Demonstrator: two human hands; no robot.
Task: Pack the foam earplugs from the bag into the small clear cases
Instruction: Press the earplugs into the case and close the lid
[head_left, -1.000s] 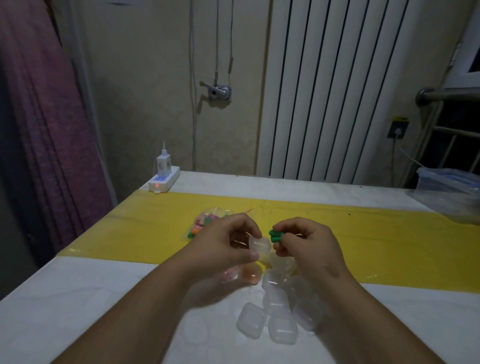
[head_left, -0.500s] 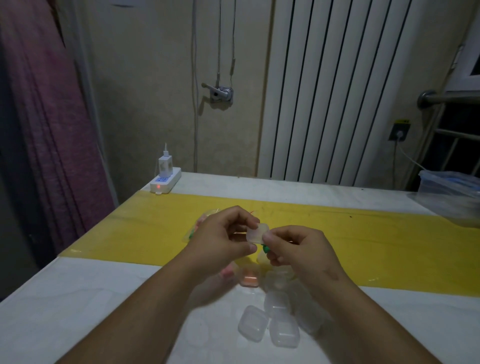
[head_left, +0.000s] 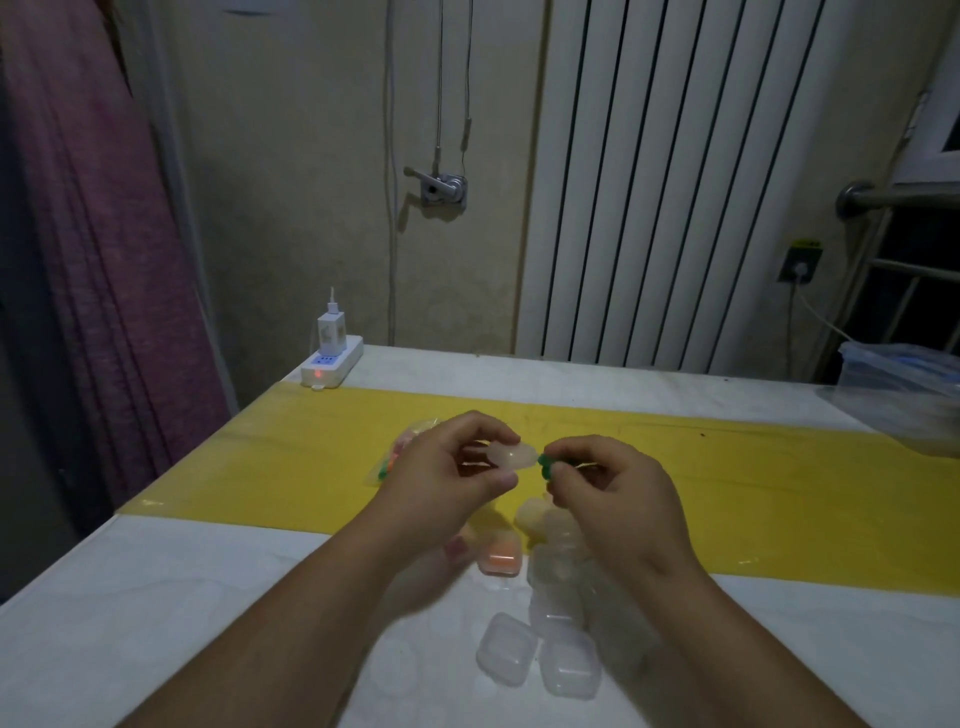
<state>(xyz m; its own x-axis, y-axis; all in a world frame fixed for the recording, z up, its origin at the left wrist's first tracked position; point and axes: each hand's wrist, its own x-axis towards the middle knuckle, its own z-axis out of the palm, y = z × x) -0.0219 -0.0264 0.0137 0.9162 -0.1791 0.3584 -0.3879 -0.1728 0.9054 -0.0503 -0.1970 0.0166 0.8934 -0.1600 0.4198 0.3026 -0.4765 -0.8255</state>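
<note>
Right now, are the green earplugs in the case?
Out: right hand pinches green earplugs beside the case in the left hand.

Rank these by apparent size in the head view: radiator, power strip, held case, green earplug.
1. radiator
2. power strip
3. held case
4. green earplug, partly hidden by fingers
</note>
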